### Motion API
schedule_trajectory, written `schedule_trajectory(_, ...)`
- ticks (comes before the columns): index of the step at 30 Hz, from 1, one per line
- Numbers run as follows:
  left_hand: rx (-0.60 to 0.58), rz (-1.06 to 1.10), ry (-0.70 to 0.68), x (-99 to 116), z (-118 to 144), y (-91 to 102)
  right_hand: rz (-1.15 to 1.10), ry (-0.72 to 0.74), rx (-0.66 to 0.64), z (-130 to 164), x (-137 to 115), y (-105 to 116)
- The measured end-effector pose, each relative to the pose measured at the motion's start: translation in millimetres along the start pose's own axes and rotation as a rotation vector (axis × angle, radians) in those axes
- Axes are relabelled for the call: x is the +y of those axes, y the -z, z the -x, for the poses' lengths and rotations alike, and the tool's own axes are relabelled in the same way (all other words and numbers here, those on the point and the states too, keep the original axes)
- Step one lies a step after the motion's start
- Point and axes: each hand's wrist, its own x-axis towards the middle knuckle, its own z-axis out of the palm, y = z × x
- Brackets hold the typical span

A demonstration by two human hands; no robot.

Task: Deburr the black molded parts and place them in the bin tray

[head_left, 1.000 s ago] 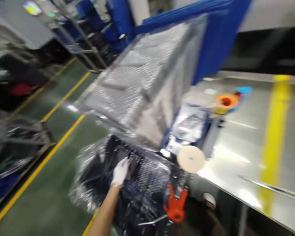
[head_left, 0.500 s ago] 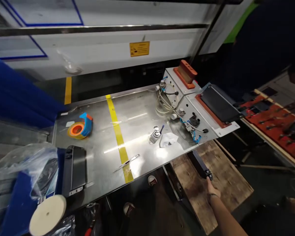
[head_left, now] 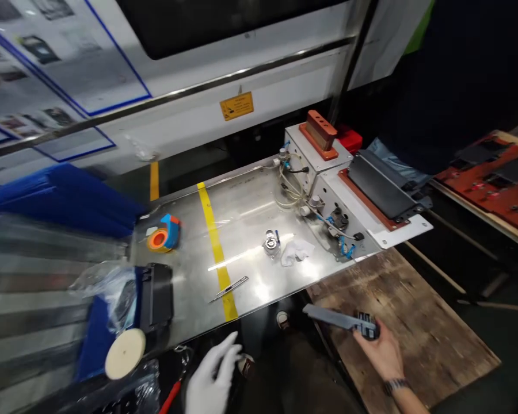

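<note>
My right hand (head_left: 383,352), bare with a band at the wrist, grips one end of a long dark grey plastic part (head_left: 330,316). That end has a black slotted section, and the part's flat length points left above a wooden board. In a white glove, my left hand (head_left: 216,374) is at the bottom middle in front of the bench. Its fingers are apart and hold nothing. The metal benchtop (head_left: 250,221) carries a slim knife (head_left: 228,289), a small metal-and-glass bottle (head_left: 271,244) and a crumpled white cloth (head_left: 297,252).
An orange-and-blue tape dispenser (head_left: 164,233) and a black part (head_left: 156,296) are at the left. The cream disc (head_left: 125,353) is nearest the blue bin. At right stands a fixture (head_left: 328,178) with hoses, holding a dark panel (head_left: 382,184). Below it is the wooden board (head_left: 431,328).
My right hand has lifted the grey part off the wooden board and turned it leftward. My gloved left hand has come into view at the bottom. The whole view has shifted.
</note>
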Motion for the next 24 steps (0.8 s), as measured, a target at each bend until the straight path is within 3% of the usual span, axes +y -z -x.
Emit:
schedule_trajectory(1, -0.152, -0.099, -0.085, 8, 4, -16.3, 0.001, 0.106, -0.044, 17, -15, -3)
schedule_trajectory(3, -0.294, -0.287, -0.239, 17, 9, -44.6, -0.011, 0.348, -0.152, 50, -50, -9)
schedule_trajectory(4, -0.334, -0.407, -0.241, 18, 9, -54.5, -0.023, 0.478, -0.214, 64, -68, -12)
schedule_trajectory(6, -0.327, -0.656, -0.152, 16, 6, -61.1, -0.048, 0.733, -0.354, 81, -105, -19)
schedule_trajectory(8, -0.248, -0.693, 0.005, 8, 5, -48.5, -0.062, 0.947, -0.502, 83, -146, -28)
schedule_trajectory(12, -0.025, -0.153, 0.214, -9, 19, 7.1, 0.003, 1.147, -0.686, 55, -239, -62)
schedule_trajectory(16, 0.171, 0.160, 0.194, -4, 50, 45.3, 0.145, 1.187, -0.644, 41, -312, -105)
schedule_trajectory(18, 0.239, 0.227, 0.155, 3, 64, 51.8, 0.195, 1.191, -0.624, 45, -330, -120)
schedule_trajectory(21, 0.322, 0.433, 0.083, 7, 80, 54.3, 0.235, 1.158, -0.624, 52, -336, -125)
schedule_trajectory(24, 0.385, 0.911, 0.092, 0, 86, 53.9, 0.200, 1.119, -0.637, 57, -326, -110)
